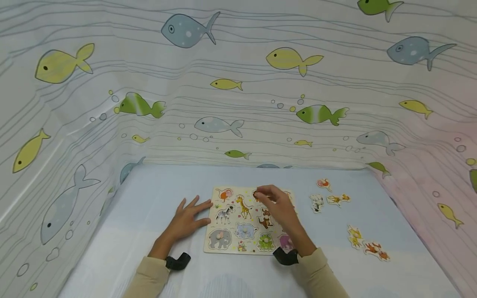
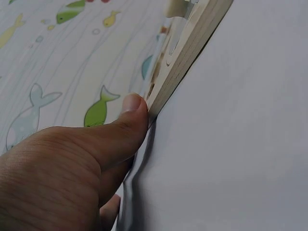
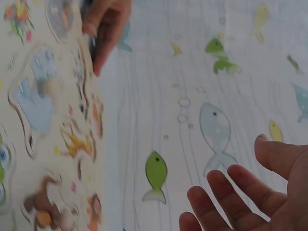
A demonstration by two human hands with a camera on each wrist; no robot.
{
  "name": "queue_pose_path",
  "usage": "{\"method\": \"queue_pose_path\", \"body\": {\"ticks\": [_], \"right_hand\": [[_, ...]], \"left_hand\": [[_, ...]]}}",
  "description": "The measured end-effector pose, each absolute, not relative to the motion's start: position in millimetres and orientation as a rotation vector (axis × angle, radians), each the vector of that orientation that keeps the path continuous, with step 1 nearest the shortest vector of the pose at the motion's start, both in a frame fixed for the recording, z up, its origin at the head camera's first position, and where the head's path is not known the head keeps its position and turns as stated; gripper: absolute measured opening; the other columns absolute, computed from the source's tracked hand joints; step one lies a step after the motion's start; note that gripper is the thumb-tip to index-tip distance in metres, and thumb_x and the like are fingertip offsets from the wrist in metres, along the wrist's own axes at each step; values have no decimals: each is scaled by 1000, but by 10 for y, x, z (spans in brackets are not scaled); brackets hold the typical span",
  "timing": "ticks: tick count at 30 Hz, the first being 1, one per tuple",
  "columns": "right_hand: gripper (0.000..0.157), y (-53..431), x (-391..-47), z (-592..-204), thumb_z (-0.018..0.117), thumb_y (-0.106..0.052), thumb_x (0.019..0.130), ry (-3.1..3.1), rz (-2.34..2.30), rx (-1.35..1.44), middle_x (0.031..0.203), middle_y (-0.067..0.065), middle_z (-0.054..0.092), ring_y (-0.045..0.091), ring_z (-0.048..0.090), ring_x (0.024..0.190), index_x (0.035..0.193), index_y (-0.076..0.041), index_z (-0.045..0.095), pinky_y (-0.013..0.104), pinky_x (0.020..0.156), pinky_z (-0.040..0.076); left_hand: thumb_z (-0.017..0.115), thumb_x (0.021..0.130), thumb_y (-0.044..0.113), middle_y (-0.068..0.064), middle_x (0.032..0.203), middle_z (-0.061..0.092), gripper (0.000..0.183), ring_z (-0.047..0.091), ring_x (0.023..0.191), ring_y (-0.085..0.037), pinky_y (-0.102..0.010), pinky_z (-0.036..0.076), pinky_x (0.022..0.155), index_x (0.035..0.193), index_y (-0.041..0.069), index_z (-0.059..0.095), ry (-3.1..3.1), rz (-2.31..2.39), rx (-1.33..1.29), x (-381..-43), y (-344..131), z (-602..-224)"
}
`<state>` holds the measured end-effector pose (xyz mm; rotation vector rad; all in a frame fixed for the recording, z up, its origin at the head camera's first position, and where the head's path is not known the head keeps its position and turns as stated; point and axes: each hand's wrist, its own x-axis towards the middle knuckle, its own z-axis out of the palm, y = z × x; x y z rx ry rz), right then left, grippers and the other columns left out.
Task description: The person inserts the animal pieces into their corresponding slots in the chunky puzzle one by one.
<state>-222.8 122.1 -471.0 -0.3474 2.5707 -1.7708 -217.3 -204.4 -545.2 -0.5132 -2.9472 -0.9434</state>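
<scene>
A wooden animal peg puzzle board [image 1: 235, 249] lies on the table, with an elephant [image 1: 220, 239], a blue hippo [image 1: 245, 231], a green frog [image 1: 266, 242], a giraffe and a zebra showing on it. My left hand [image 1: 188, 221] rests at the board's left side with fingers spread; in the left wrist view its thumb [image 2: 132, 103] touches the wooden edge. Above the board's upper right part is my right hand [image 1: 277, 205], near a small brown animal [image 1: 255, 195] and hiding part of the board. In the right wrist view its fingers [image 3: 221, 192] are loosely bent and apart, with nothing between them.
Right of the board lie several loose animal cutouts: a red-orange one [image 1: 324, 184], a black-and-white one [image 1: 316, 203], an orange-yellow one [image 1: 338, 199], a yellow one [image 1: 355, 237] and an orange one [image 1: 377, 251]. A fish-patterned sheet [image 1: 257, 140] rises behind the table.
</scene>
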Motion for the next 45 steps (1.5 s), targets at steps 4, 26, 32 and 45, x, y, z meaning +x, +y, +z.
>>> {"method": "queue_pose_path", "body": {"ticks": [4,26,32,45], "right_hand": [[40,1566,-2356,-4623,62,-43,98,2610,-1787,-278,129,6,65,26,61,123,127,-16,63,51,104,51],[65,3157,-2641,-4690,55,-53,99,2829,-1589,538,149,16,50,37,45,139,146,-9,48,59,111,42],[67,3465,-2707,-4936,54,-51,100,2776,-1470,739,154,21,44,41,39,143,149,-7,43,61,114,38],[63,3601,-2724,-5212,61,-42,99,2692,-1630,863,157,17,42,38,33,148,148,-7,46,56,119,34]], "left_hand": [[73,88,43,0,149,54,59,31,149,-40,-65,2,123,141,22,59,-2957,-937,-510,-2185,-2042,-5453],[75,86,40,-1,147,56,58,32,148,-42,-65,3,123,140,23,60,-2933,-957,-473,-2086,-2028,-5465],[75,87,39,-3,148,56,58,33,147,-43,-66,4,122,140,20,60,-2923,-935,-522,-2141,-2065,-5417],[74,87,42,-1,149,55,59,31,149,-42,-62,1,124,141,22,59,-2954,-949,-493,-2152,-2040,-5459]]}}
